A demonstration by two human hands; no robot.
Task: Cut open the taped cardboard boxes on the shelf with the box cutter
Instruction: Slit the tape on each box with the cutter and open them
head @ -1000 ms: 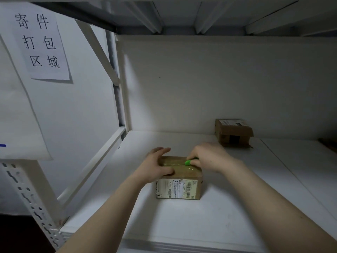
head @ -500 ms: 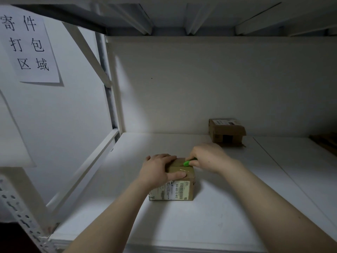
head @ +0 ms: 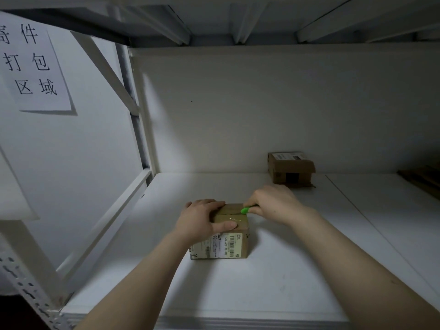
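Observation:
A small taped cardboard box (head: 234, 244) with a barcode label on its front sits on the white shelf (head: 273, 289). My left hand (head: 202, 220) rests on the left part of its top, the thumb pressed flat along the front edge. My right hand (head: 273, 203) grips a green box cutter (head: 246, 210) at the right end of the tape seam on the box top. The blade itself is too small to make out.
A second cardboard box (head: 289, 169), with its flaps loose, stands against the back wall to the right. Flat cardboard (head: 422, 179) lies at the far right edge. A paper sign (head: 31, 65) hangs on the left wall beside the slanted shelf brace (head: 107, 65).
My left hand has slid further over the box top and now covers its left half. The cutter stays at the right end of the seam. The camera has shifted slightly.

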